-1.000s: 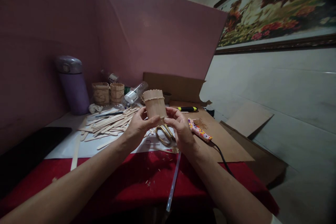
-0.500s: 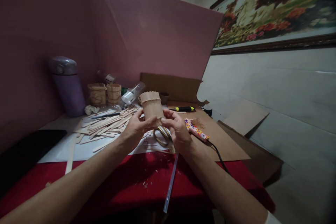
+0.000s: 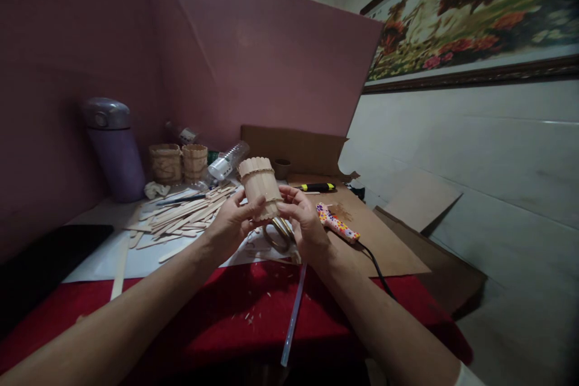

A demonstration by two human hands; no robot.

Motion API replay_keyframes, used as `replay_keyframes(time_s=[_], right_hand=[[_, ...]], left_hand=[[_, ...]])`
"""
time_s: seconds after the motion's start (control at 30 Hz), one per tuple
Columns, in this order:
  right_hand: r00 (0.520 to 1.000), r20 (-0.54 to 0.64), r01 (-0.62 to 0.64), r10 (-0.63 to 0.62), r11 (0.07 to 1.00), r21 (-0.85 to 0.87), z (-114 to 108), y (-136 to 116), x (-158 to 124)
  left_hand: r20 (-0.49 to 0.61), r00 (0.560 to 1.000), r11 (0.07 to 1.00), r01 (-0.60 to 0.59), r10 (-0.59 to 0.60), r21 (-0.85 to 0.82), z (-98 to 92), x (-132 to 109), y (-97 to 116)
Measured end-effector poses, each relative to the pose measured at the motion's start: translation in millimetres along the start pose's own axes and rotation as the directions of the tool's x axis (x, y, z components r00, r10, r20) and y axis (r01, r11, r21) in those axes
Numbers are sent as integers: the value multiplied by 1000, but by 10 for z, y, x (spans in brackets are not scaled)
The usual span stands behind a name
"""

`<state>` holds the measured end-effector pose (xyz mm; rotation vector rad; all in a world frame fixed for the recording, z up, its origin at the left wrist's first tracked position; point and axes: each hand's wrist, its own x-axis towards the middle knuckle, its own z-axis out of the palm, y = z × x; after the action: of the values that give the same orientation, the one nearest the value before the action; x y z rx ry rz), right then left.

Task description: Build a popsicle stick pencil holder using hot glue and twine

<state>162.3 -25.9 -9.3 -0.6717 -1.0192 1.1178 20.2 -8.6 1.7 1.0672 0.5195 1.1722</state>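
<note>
Between my hands, above the table, is a small cup made of wooden craft sticks (image 3: 260,184), with twine around its upper part and near its lower end. It leans a little to the left. My left hand (image 3: 236,215) grips its lower left side, thumb across the front. My right hand (image 3: 304,215) holds its lower right side with thumb and fingers. Below the cup lie gold-handled scissors (image 3: 278,238), partly hidden by my hands. A flower-patterned glue gun (image 3: 338,224) rests on cardboard to the right, and a clear glue stick (image 3: 294,319) points toward me.
Loose craft sticks (image 3: 181,217) are heaped on white paper at left. Behind them stand two stick-covered cups (image 3: 195,163), a plastic bottle (image 3: 229,160) and a purple flask (image 3: 115,154). A utility knife (image 3: 319,187) lies on the cardboard (image 3: 384,253). The glue gun's black cord (image 3: 377,268) crosses the right side.
The cup has tilted further to the left, so more of its lower twine and bottom edge shows. Both hands keep their grip at nearly the same place.
</note>
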Motion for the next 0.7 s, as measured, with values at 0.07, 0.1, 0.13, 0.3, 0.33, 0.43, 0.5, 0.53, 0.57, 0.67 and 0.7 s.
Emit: replay_keyframes(time_s=[0.07,0.1,0.13,0.3,0.33,0.43,0.5,0.53,0.57,0.67,0.7], right_hand=[[1000,3,0,0,1000,-5,-2,6,4],[1000,1,-1,1,1000,-8,-3,7,6],[1000,-1,-2,2,1000,-11,-4,8,7],[1000,-11,-6,6,1000,-13,-6,5,6],[1000,-11,-7,7,1000,-13,-5,3,7],[1000,-14,-9,8,1000,-15,-2,-2,9],[1000,-20,-11,10,1000,-18,1,-4,12],[1000,-23,-12,12,1000,-18,3,-3,13],[1000,-25,-14,14,1000,-19,4,-3,13],[999,-30,-16,15,999,-28,5,-3,9],[999,-31,-15,14,999,-33,4,-3,7]], left_hand=[[1,1000,1000,1,-1,-3,6,-4,7],[2,1000,1000,2,-2,-4,9,-6,9],[2,1000,1000,5,-5,-5,12,-8,12],[3,1000,1000,9,-9,-7,26,-17,15],[3,1000,1000,11,-11,-9,28,-17,14],[9,1000,1000,15,-15,-10,28,-13,9],[20,1000,1000,15,-15,-4,25,-10,6],[26,1000,1000,14,-14,0,23,-8,3],[29,1000,1000,11,-11,4,21,-8,1],[35,999,1000,3,-3,14,17,-10,-7],[37,999,1000,0,-1,20,16,-11,-9]])
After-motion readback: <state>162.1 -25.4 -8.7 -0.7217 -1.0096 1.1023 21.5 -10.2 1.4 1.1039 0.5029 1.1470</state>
